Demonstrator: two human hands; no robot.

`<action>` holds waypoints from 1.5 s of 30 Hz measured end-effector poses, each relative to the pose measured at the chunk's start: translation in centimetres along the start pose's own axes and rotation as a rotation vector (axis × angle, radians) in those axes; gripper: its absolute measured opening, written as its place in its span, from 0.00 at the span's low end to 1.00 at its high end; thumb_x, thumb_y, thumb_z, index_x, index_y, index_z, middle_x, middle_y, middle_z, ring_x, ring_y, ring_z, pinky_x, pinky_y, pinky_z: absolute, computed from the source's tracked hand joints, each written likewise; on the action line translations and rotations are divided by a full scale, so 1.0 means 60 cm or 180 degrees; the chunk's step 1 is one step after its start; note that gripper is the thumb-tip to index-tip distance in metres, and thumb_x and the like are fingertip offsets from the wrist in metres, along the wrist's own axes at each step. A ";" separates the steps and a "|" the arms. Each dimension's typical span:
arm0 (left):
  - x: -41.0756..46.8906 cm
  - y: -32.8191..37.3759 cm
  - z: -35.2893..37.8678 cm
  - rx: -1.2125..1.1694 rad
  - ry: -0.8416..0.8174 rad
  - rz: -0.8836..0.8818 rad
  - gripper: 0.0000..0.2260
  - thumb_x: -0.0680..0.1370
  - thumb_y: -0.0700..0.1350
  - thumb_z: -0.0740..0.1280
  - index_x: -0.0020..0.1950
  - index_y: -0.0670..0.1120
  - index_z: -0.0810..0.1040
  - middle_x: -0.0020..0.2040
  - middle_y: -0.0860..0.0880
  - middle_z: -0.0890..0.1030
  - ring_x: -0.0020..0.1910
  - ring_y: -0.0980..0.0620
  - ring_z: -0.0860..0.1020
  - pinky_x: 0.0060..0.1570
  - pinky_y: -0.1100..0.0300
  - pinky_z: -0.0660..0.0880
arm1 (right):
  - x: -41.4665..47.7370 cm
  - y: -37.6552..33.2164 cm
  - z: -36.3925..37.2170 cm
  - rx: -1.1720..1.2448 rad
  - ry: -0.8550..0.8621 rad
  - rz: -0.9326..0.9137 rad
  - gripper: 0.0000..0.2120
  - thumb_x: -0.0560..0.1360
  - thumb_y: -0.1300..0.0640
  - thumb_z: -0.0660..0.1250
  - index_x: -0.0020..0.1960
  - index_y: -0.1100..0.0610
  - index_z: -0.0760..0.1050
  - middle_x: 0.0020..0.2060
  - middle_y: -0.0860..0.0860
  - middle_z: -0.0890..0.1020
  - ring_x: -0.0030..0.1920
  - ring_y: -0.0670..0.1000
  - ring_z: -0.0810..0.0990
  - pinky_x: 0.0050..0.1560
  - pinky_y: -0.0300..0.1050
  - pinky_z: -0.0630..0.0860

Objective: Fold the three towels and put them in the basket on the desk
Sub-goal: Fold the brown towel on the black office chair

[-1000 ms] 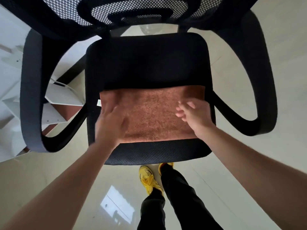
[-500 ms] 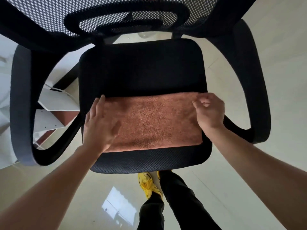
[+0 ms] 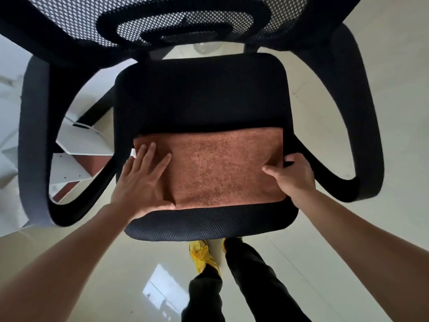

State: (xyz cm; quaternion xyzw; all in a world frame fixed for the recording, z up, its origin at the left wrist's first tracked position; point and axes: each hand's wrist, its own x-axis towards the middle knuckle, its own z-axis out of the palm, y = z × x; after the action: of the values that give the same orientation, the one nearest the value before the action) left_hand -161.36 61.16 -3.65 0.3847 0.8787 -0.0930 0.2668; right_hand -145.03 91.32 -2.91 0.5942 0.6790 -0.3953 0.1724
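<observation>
Firstly, at the far left of the frame, white flat panels are showing through and beside the loop of the chair's left armrest, with a reddish-brown surface lying beneath them; what they belong to cannot be told. The armrest is curving down across them and blocking part of that area.

Further right, the left hand is lying flat, fingers straight and slightly spread, pressing down on the left end of the towel. A small white tag is sticking out at the towel's left edge, just above that hand; any print on it is too small to read.

The towel, rust-brown and folded into a wide rectangle, is lying on the front half of the black seat, its long edges running across the frame. A crease is rising beside the left palm. The mesh backrest is filling the top of the frame, above the bare rear part of the seat.

Below centre, yellow shoes and black trousers are standing on the glossy pale floor.

At the towel's right end, the right hand is gripping the edge, thumb lying on top and fingers curling around the border. The right armrest is looping just beyond that hand.
</observation>
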 end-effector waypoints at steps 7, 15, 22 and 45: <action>0.007 -0.047 0.008 -0.0068 -0.0047 -0.0059 0.65 0.53 0.76 0.69 0.79 0.52 0.40 0.79 0.44 0.37 0.78 0.45 0.40 0.75 0.45 0.49 | 0.012 -0.015 0.014 0.0000 0.0234 -0.0136 0.27 0.64 0.38 0.75 0.55 0.54 0.78 0.48 0.47 0.81 0.48 0.51 0.78 0.49 0.47 0.74; 0.010 -0.042 -0.004 0.0044 -0.0212 -0.0026 0.66 0.54 0.76 0.69 0.76 0.52 0.31 0.77 0.43 0.32 0.77 0.42 0.37 0.76 0.44 0.47 | -0.009 -0.022 -0.020 0.0494 -0.0434 -0.0332 0.12 0.70 0.51 0.75 0.50 0.55 0.80 0.46 0.48 0.82 0.48 0.48 0.80 0.44 0.41 0.74; -0.028 -0.040 -0.025 -0.0489 -0.0134 -0.0465 0.52 0.66 0.68 0.70 0.79 0.51 0.45 0.79 0.43 0.45 0.78 0.42 0.49 0.73 0.45 0.56 | -0.105 -0.091 -0.037 0.0213 -0.0451 -0.1383 0.16 0.73 0.50 0.72 0.57 0.53 0.72 0.48 0.46 0.81 0.49 0.45 0.80 0.50 0.44 0.76; -0.096 -0.066 -0.036 -0.1412 0.0431 -0.1350 0.17 0.74 0.36 0.61 0.62 0.40 0.73 0.61 0.41 0.72 0.58 0.41 0.71 0.59 0.49 0.70 | -0.189 -0.220 0.272 0.0176 -0.1478 -0.1293 0.21 0.75 0.58 0.71 0.65 0.56 0.70 0.48 0.55 0.82 0.39 0.51 0.85 0.36 0.44 0.82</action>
State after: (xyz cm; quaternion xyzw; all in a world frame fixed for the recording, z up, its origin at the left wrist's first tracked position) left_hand -161.83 55.61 1.11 0.1306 0.9540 0.0732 0.2597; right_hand -158.70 71.84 -0.80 0.3446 0.7153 -0.5651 0.2240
